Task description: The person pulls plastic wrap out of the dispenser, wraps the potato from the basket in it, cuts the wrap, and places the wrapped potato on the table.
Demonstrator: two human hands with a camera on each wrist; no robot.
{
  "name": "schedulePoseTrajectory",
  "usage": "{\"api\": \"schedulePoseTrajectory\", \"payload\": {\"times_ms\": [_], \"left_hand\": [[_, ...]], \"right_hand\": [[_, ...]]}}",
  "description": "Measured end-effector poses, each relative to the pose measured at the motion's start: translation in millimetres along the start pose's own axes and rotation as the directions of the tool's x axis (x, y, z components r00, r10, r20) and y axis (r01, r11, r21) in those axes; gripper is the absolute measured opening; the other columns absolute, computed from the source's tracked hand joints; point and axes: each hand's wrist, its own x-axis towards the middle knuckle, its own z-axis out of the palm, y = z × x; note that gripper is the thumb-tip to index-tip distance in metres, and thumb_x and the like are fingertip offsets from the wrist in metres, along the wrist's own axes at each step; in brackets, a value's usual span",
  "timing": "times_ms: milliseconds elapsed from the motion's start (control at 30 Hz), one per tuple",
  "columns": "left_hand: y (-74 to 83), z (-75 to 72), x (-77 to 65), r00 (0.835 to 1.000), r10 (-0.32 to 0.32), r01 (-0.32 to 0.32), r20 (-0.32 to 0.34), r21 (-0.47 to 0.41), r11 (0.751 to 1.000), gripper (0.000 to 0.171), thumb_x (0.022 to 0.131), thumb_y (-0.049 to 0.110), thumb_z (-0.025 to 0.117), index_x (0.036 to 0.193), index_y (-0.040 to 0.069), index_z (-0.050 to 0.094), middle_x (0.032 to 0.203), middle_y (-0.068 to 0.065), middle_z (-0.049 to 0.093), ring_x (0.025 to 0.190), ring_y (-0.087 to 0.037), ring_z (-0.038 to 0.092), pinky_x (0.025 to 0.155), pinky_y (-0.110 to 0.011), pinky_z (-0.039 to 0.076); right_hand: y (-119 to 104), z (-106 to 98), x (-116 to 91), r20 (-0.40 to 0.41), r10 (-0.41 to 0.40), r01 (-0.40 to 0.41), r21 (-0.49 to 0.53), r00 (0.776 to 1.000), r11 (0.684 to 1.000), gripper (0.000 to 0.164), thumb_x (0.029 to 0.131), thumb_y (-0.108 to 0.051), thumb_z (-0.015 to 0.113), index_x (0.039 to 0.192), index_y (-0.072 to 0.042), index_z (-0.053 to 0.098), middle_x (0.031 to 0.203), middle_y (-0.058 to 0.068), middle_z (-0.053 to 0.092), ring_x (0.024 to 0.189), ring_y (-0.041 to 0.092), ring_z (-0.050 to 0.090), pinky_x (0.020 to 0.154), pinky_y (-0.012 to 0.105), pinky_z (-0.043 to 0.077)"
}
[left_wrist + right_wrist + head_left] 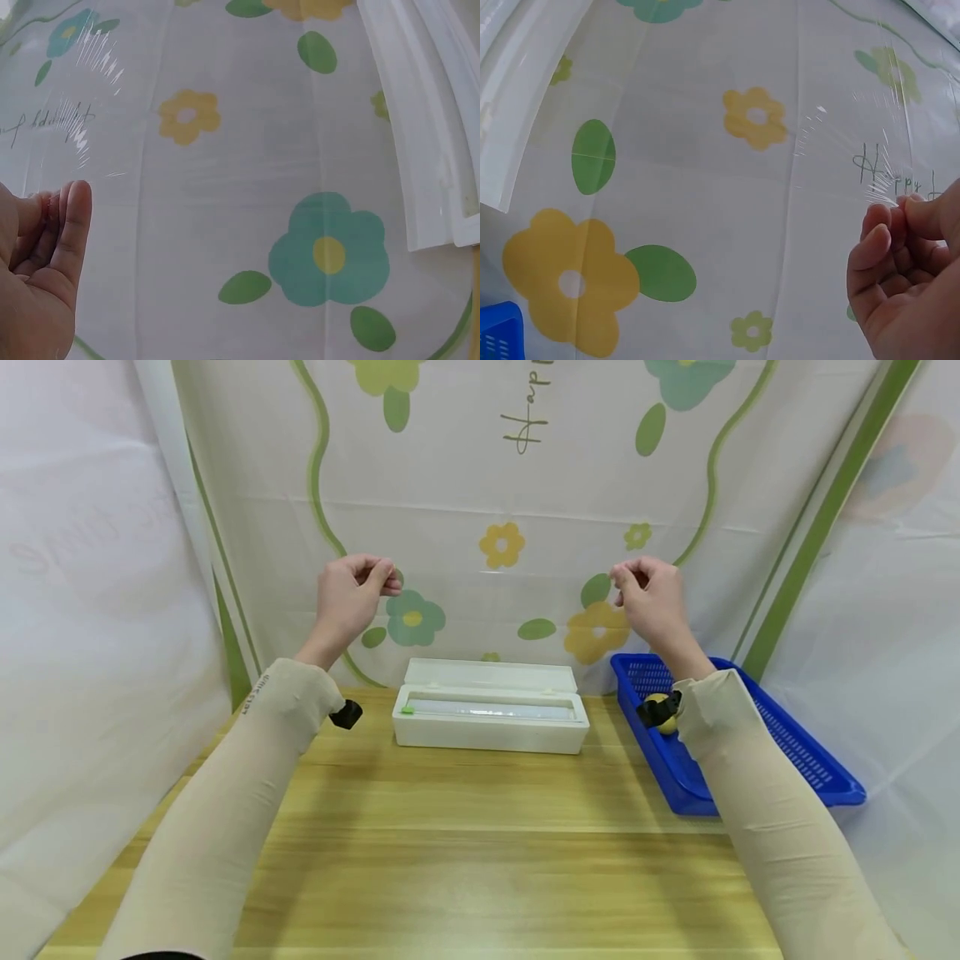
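Both hands are raised above the table, apart from each other, in front of the patterned sheet. My left hand (348, 597) pinches a piece of clear cling film (94, 64) between thumb and fingers. At the other side, my right hand (652, 602) pinches the film too, where creases (883, 180) gather at the fingertips. The film is transparent and only its glinting folds show, so its full outline cannot be seen. Below and between the hands, a white cling film dispenser box (487, 737) stands on the table with its lid (491, 675) raised. A green slider (407, 710) sits at its left end.
To the right, a blue plastic basket (693, 789) lies partly behind the right forearm, with a yellow round object (660, 700) inside. A wooden table (465, 868) spreads below. Printed white sheets (450, 485) hang at the back and both sides.
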Motion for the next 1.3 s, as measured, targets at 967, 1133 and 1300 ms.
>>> {"api": "schedulePoseTrajectory", "payload": {"times_ms": [967,1133,1300], "left_hand": [[29.7,-14.1,-25.4,0.994,0.11,-0.112,-0.028,-0.09,0.99,0.022,0.098,0.015,0.062,0.1,-0.006,0.07,0.092,-0.019,0.067,0.078,-0.023,0.068,0.076,-0.029,0.056],[43.5,-14.1,-36.6,0.993,0.113,-0.115,-0.023,-0.085,0.99,0.02,0.098,0.009,0.06,0.1,-0.01,0.068,0.092,-0.022,0.067,0.078,-0.025,0.067,0.076,-0.029,0.056],[62.2,-14.8,-49.0,0.993,0.12,-0.121,-0.017,-0.09,0.989,0.018,0.098,0.006,0.06,0.098,-0.011,0.068,0.091,-0.024,0.066,0.077,-0.024,0.067,0.075,-0.029,0.056]], "right_hand": [[-27,-22,-24,0.01,0.025,-0.027,0.279,1.0,0.96,0.024,0.097,-0.02,0.063,0.094,0.003,0.067,0.075,0.012,0.06,0.06,0.019,0.054,0.052,0.022,0.048],[-28,-27,-30,0.036,0.04,-0.049,0.288,0.999,0.956,0.025,0.097,-0.02,0.063,0.094,0.005,0.067,0.075,0.018,0.058,0.06,0.023,0.052,0.051,0.021,0.048],[-29,-29,-34,0.053,0.058,-0.072,0.319,0.997,0.945,0.027,0.096,-0.022,0.064,0.096,0.005,0.067,0.076,0.017,0.058,0.061,0.024,0.052,0.052,0.021,0.048]]}}
